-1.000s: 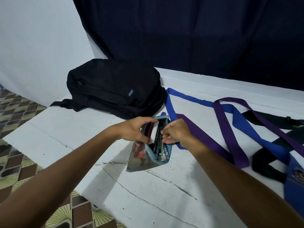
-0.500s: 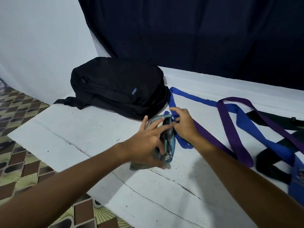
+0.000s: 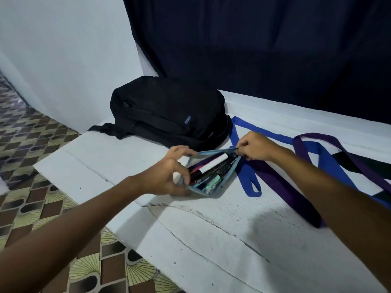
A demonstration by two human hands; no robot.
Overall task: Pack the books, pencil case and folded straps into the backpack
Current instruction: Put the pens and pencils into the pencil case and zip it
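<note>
A light blue pencil case (image 3: 229, 175) lies open on the white table (image 3: 211, 240), with markers and pens showing inside. My left hand (image 3: 167, 176) grips its near left end, fingers curled round the edge. My right hand (image 3: 254, 148) pinches the far right end at the zip. Behind them a black backpack (image 3: 167, 111) lies flat with no opening showing. A blue strap (image 3: 245, 176), a purple strap (image 3: 281, 185) and a black strap (image 3: 359, 163) lie unfolded to the right. No books are in view.
The table's left edge drops to a patterned tile floor (image 3: 31, 166). A white wall (image 3: 63, 49) stands at the left and a dark curtain (image 3: 254, 39) hangs behind the table. The table's surface is cracked near the front.
The pencil case has turned from nearly upright to lying wide open. My hands have moved apart to its two ends, the right one to the zip end. The camera has tilted closer.
</note>
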